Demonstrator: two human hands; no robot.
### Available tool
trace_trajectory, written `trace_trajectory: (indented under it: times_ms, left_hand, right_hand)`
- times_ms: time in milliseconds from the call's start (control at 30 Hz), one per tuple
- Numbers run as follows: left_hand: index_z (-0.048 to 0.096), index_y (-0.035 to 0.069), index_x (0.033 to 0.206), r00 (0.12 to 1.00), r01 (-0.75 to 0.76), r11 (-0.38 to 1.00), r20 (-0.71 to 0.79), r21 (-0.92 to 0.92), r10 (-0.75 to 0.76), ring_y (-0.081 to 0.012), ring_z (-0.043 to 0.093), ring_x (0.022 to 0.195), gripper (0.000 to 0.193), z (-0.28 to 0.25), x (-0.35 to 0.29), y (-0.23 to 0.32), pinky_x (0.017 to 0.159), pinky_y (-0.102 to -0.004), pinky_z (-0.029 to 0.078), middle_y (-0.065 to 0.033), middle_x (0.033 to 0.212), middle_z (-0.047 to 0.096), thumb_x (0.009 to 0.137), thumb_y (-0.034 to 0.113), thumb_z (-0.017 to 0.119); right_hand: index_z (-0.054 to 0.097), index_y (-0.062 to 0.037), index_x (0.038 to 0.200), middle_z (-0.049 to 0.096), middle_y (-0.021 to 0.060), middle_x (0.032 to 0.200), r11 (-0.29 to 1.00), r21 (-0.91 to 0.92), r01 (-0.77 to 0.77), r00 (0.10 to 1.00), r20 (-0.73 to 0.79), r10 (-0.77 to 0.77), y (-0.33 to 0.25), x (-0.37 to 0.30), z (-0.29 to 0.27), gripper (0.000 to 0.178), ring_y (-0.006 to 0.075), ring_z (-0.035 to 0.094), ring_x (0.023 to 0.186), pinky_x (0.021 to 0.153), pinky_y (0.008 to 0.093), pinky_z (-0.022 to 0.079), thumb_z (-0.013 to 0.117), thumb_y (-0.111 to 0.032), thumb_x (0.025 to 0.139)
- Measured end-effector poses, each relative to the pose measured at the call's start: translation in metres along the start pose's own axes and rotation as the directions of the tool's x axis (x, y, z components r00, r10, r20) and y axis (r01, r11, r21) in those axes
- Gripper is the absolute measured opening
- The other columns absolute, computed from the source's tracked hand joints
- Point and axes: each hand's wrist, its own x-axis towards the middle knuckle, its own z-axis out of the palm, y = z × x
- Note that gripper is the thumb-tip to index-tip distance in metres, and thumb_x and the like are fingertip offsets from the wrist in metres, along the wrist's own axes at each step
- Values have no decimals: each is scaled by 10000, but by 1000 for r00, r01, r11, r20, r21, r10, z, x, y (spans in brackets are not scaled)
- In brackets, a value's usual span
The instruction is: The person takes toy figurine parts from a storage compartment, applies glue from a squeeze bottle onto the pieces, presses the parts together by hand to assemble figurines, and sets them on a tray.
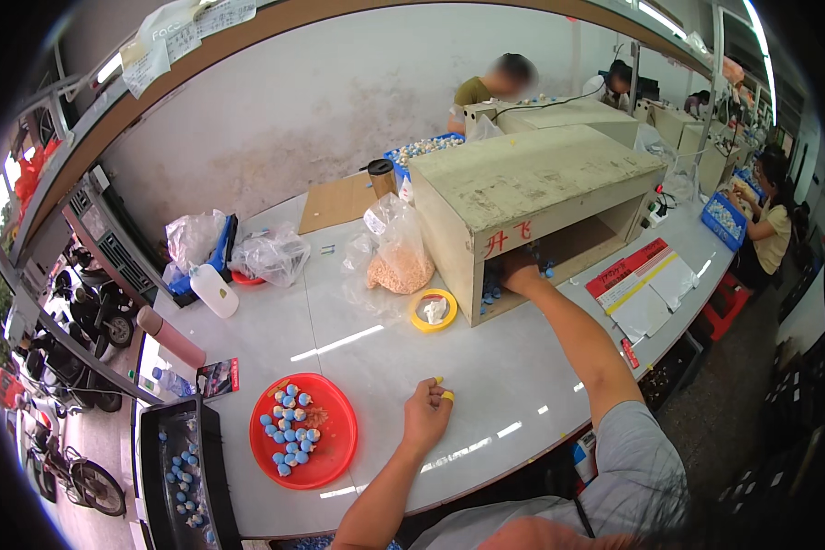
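Observation:
My left hand (428, 412) rests low over the grey tabletop, with yellow covers on two fingertips. Those two tips stand apart and nothing shows between them. My right arm reaches into the open front of a cream wooden box (536, 174), and my right hand (521, 272) is in its shadow with the fingers hidden. Small blue pieces (491, 291) lie inside the box around that hand. To the left of my left hand, a red round plate (337, 458) carries several blue-and-white balls (290, 426).
A black tray (220, 500) with more blue balls stands at the left. A bag of orange-pink bits (400, 268), a yellow tape roll (434, 310), a white bottle (214, 291) and a pink flask (170, 335) stand farther back. Red-and-white papers (646, 284) lie right of the box. Co-workers sit beyond.

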Motion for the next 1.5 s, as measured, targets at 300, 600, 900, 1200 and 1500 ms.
trace_trajectory:
  times_ms: [300, 600, 900, 1200, 1500]
  left_hand:
    - [496, -81, 1185, 991, -105, 976, 61, -193, 119, -125, 595, 843, 340, 5, -1, 3, 747, -247, 505, -127, 1079, 584, 866, -34, 603]
    - [551, -23, 1108, 952, -230, 973, 204, -26, 230, -193, 645, 893, 263, 10, -12, 11, 708, -269, 517, -146, 1082, 607, 857, -26, 627]
    - [512, -27, 1158, 938, 329, 855, 245, -401, -246, -149, 663, 839, 293, -6, -12, 24, 650, -213, 484, -73, 1002, 643, 924, 114, 617]
    - [474, -84, 1255, 859, 461, 806, 416, -371, -299, -219, 664, 921, 394, -5, -14, 24, 734, -248, 531, -143, 1119, 589, 880, -24, 575]
    - [490, -47, 1263, 825, 502, 780, 479, -374, -301, -210, 668, 952, 386, -5, -14, 21, 768, -249, 538, -118, 1125, 612, 897, 5, 602]
  right_hand:
    - [615, -26, 968, 617, 7, 789, 189, 866, -462, 865, 487, -118, -85, -143, -20, 210, 70, 564, 674, 579, 219, 451, 717, -131, 817]
    - [559, 0, 1051, 619, 52, 876, -3, 863, -505, 854, 499, -147, -122, -193, 1, 280, 87, 597, 744, 634, 209, 484, 707, -97, 833]
    - [391, 7, 1263, 476, 165, 1170, 841, 412, -351, 476, -695, 539, -25, -258, -10, 603, 280, 513, 1048, 888, 404, 430, 724, -52, 763]
    - [532, 33, 1009, 619, 197, 977, 654, 626, -425, 602, -344, 720, 26, -240, -6, 297, 330, 609, 897, 825, 399, 484, 705, -112, 817]
    - [530, 10, 1142, 658, 188, 924, 647, 757, 93, 979, -188, 79, -116, -247, -27, 344, 266, 681, 769, 658, 322, 528, 668, -49, 833]
